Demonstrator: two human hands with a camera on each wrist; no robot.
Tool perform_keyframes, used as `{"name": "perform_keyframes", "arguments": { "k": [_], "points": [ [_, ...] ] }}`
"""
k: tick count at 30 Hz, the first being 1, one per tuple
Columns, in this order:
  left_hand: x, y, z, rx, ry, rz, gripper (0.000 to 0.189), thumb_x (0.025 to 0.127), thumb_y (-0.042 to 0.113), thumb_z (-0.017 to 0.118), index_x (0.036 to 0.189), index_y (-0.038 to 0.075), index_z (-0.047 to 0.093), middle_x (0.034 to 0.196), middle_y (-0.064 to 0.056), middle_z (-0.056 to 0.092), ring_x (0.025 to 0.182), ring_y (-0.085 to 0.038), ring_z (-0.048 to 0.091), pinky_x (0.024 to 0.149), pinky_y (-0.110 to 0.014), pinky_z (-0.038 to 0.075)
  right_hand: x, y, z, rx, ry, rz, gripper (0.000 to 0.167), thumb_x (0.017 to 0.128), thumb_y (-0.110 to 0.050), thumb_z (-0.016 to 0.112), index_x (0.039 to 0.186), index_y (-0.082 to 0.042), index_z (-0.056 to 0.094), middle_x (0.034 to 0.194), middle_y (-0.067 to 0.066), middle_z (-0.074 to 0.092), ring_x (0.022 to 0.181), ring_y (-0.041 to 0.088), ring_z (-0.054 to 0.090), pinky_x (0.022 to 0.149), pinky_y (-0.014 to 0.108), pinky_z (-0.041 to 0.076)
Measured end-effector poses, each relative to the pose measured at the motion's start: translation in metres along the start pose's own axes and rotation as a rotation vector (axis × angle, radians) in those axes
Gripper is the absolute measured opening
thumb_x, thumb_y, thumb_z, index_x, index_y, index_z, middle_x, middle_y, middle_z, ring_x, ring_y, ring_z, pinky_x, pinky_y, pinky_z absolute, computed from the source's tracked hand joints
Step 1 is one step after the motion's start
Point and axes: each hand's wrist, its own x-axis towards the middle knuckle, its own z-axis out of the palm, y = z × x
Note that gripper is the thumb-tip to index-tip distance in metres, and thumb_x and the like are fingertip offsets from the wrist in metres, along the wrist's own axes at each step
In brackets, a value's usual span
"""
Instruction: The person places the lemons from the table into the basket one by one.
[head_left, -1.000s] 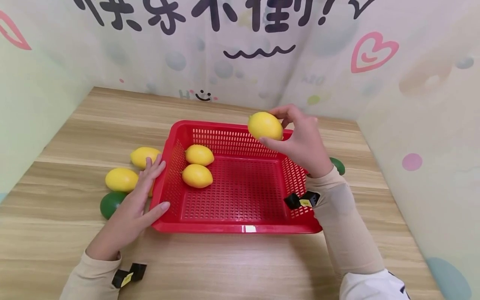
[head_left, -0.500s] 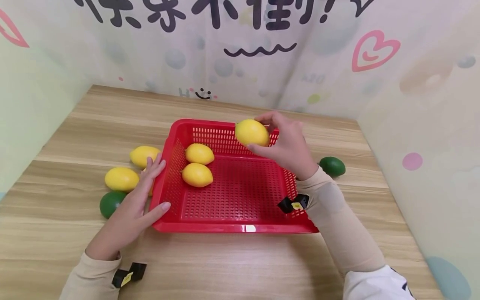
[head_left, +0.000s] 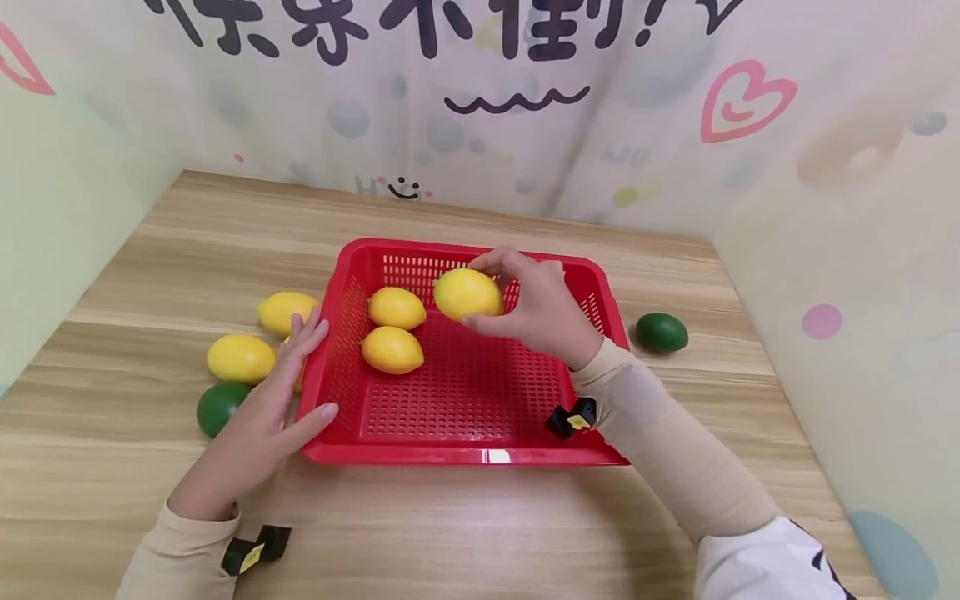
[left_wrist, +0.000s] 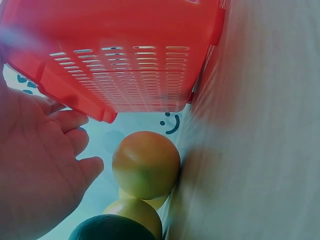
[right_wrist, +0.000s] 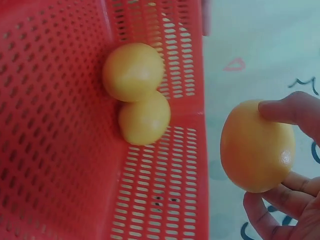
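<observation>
A lemon is pinched between the thumb and fingers of my right hand, held above the red basket. The right wrist view shows the same lemon beyond the basket's rim. Inside the basket, two lemons lie side by side near its left wall. My left hand rests with extended fingers against the basket's left rim; in the left wrist view this hand touches the basket's edge.
Left of the basket lie two plainly visible lemons, a partly hidden one behind my left hand, and a dark green fruit. Another green fruit sits on the wooden table to the right. A printed wall stands behind.
My right hand has carried the lemon left and lower over the basket. The green fruit on the right has come fully into view. My left hand has stayed in place.
</observation>
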Motion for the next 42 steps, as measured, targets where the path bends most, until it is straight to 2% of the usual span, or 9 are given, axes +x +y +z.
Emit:
{"name": "perform_keyframes", "arguments": {
  "k": [3, 9, 15, 21, 32, 42],
  "points": [
    [0.000, 0.000, 0.000, 0.001, 0.002, 0.001, 0.091, 0.096, 0.011, 0.068, 0.167, 0.026, 0.013, 0.173, 0.004, 0.005, 0.158, -0.019, -0.004, 0.098, -0.073, 0.042, 0.001, -0.001, 0.005, -0.021, -0.041, -0.001, 0.058, 0.078, -0.026, 0.091, 0.129, -0.011, 0.066, 0.115, 0.000, 0.071, 0.105, 0.018, 0.062, 0.093, 0.049, 0.029],
    [-0.001, -0.001, 0.000, 0.001, 0.002, 0.002, 0.091, 0.096, 0.010, 0.068, 0.167, 0.026, 0.014, 0.173, 0.004, 0.006, 0.159, -0.020, -0.003, 0.100, -0.076, 0.039, 0.001, 0.000, 0.013, -0.013, -0.088, -0.004, 0.055, 0.079, -0.026, 0.090, 0.127, -0.013, 0.068, 0.111, -0.002, 0.071, 0.103, 0.016, 0.062, 0.093, 0.047, 0.032],
    [-0.003, -0.002, 0.001, -0.003, -0.003, -0.010, 0.090, 0.097, 0.013, 0.068, 0.167, 0.027, 0.013, 0.173, 0.003, 0.005, 0.159, -0.022, -0.003, 0.099, -0.075, 0.040, 0.000, -0.001, 0.018, -0.001, -0.120, -0.026, 0.052, 0.078, -0.024, 0.091, 0.124, -0.014, 0.069, 0.106, -0.004, 0.072, 0.100, 0.014, 0.063, 0.091, 0.047, 0.030],
    [-0.008, -0.001, 0.001, -0.001, -0.001, -0.024, 0.089, 0.097, 0.014, 0.067, 0.167, 0.027, 0.013, 0.174, 0.001, 0.005, 0.159, -0.023, -0.003, 0.098, -0.076, 0.039, 0.001, -0.002, 0.023, 0.012, -0.152, -0.031, 0.050, 0.078, -0.026, 0.090, 0.123, -0.016, 0.069, 0.108, -0.008, 0.071, 0.101, 0.012, 0.063, 0.090, 0.046, 0.032],
    [-0.005, 0.000, 0.002, -0.011, -0.005, -0.014, 0.089, 0.098, 0.013, 0.066, 0.167, 0.028, 0.013, 0.174, 0.001, 0.003, 0.159, -0.020, -0.004, 0.099, -0.076, 0.038, -0.002, -0.006, 0.026, -0.061, -0.186, -0.068, 0.048, 0.078, -0.031, 0.090, 0.119, -0.018, 0.070, 0.104, -0.011, 0.071, 0.098, 0.009, 0.062, 0.086, 0.044, 0.031],
    [-0.002, 0.002, 0.000, -0.009, -0.003, -0.011, 0.089, 0.098, 0.013, 0.066, 0.167, 0.028, 0.012, 0.174, 0.001, 0.003, 0.159, -0.023, -0.003, 0.098, -0.073, 0.041, 0.001, -0.010, 0.028, -0.079, -0.250, -0.118, 0.049, 0.078, -0.032, 0.090, 0.121, -0.016, 0.071, 0.111, -0.010, 0.072, 0.102, 0.007, 0.062, 0.091, 0.043, 0.030]
  ]
}}
